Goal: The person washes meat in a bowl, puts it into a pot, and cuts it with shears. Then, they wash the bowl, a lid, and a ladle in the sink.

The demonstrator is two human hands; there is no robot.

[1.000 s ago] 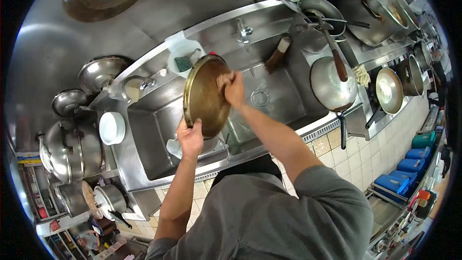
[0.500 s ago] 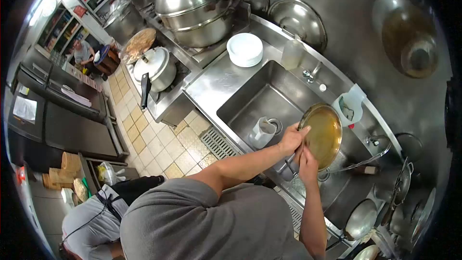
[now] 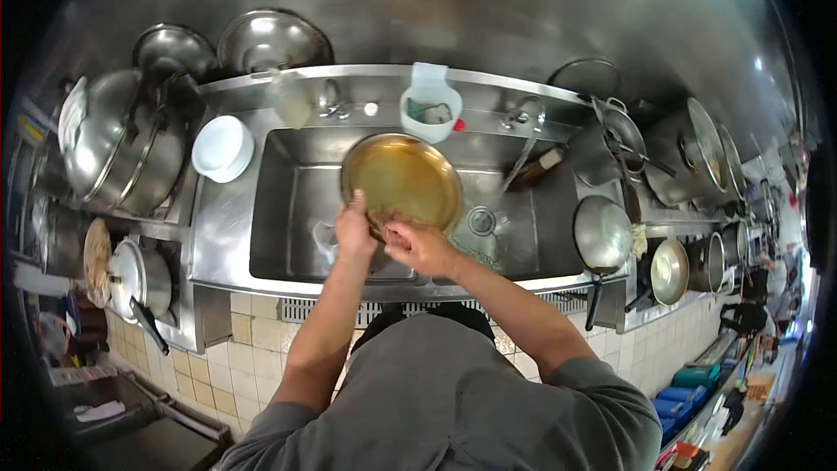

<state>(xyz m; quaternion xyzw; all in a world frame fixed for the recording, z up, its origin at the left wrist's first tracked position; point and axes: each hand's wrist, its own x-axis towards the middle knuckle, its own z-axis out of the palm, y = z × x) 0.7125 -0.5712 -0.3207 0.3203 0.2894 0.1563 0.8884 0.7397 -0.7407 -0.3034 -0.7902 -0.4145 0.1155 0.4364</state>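
Observation:
A round metal pan (image 3: 410,179) with a golden-brown inner face is held tilted over the sink (image 3: 296,201). My left hand (image 3: 353,228) is closed on its lower left rim, thumb on the inner face. My right hand (image 3: 421,247) lies at the pan's lower edge with its fingers curled against the inner face. Something small and brownish shows by those fingers, too blurred to name. Behind my left wrist, a translucent plastic jug (image 3: 324,240) in the sink is partly hidden. A drain (image 3: 481,221) shows right of the pan.
White plates (image 3: 222,148) are stacked on the left counter. A white plastic container (image 3: 432,112) hangs at the sink's back edge, between two faucets. A wok (image 3: 603,234) and several pots stand at the right. A pressure cooker (image 3: 139,279) sits on the left stove.
My view has swung right and now faces the sink squarely. The pan remains in my left hand; my right hand has moved to its lower inner face.

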